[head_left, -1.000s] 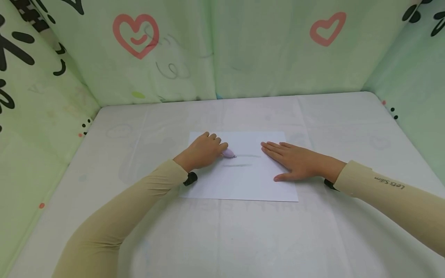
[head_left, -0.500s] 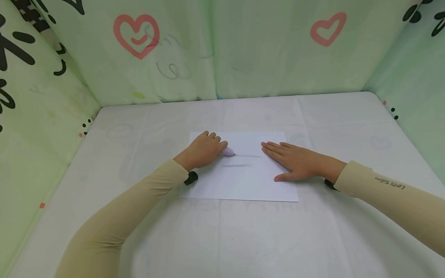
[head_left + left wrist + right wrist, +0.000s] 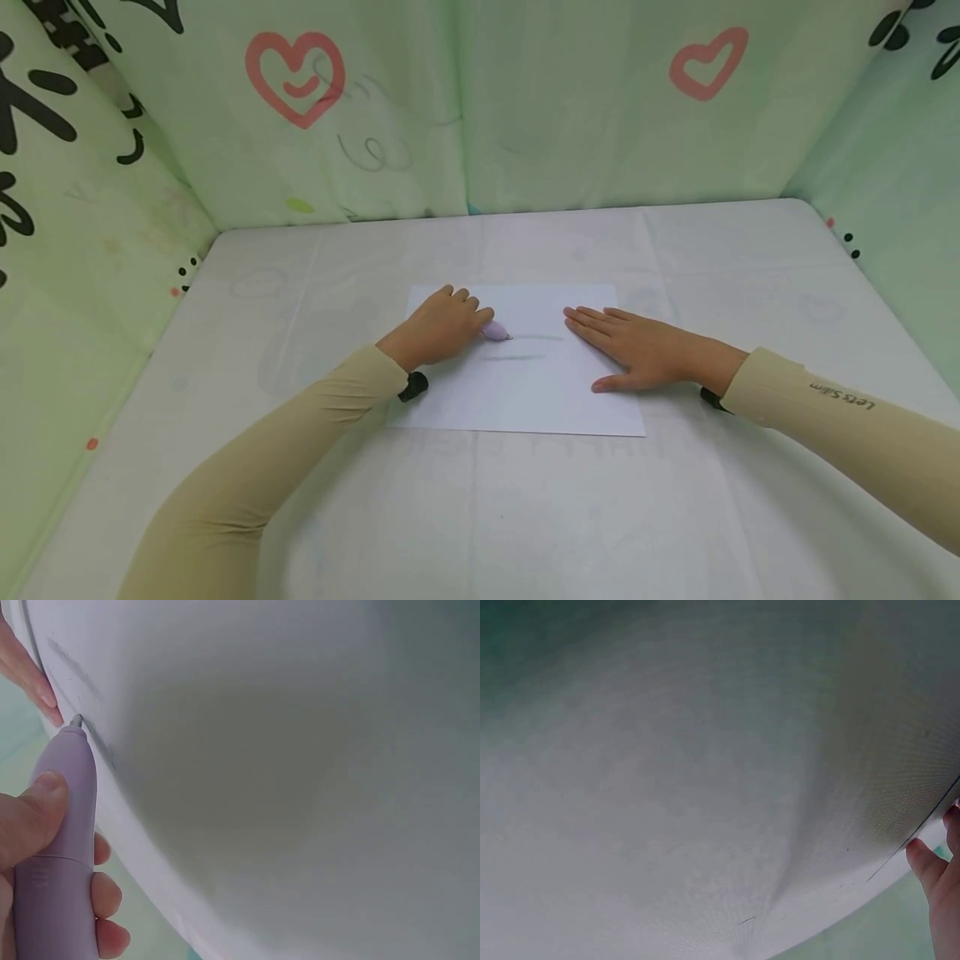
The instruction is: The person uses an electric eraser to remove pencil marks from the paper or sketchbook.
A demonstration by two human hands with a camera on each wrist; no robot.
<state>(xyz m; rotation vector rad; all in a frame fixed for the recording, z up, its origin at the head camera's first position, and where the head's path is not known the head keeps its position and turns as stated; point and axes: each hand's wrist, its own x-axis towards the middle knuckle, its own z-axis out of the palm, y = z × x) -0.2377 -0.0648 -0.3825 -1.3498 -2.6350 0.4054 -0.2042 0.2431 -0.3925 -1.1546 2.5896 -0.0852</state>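
Note:
In the head view my left hand (image 3: pixel 444 327) grips a lilac electric eraser (image 3: pixel 495 332), thick-bodied with a narrow tip. The left wrist view shows the thumb along one side of the eraser (image 3: pixel 64 825) and curled fingertips (image 3: pixel 106 895) on the other. Its tip meets the white paper (image 3: pixel 517 404) at the left end of a faint grey line (image 3: pixel 538 337). A second grey line (image 3: pixel 516 357) runs just below it. My right hand (image 3: pixel 637 343) lies flat on the paper's right side, fingers straight; only a few of its fingers (image 3: pixel 934 874) show in the right wrist view.
The paper lies on a broad table with a white cover (image 3: pixel 480 517). Green patterned curtains (image 3: pixel 570 117) hang along the back and both sides, close to the table's edges. Dark wrist straps (image 3: pixel 413 386) show below the beige sleeves (image 3: pixel 315 417).
The left hand and the eraser make only very small shifts, slightly up the paper and then back down. My right hand and the paper stay in place.

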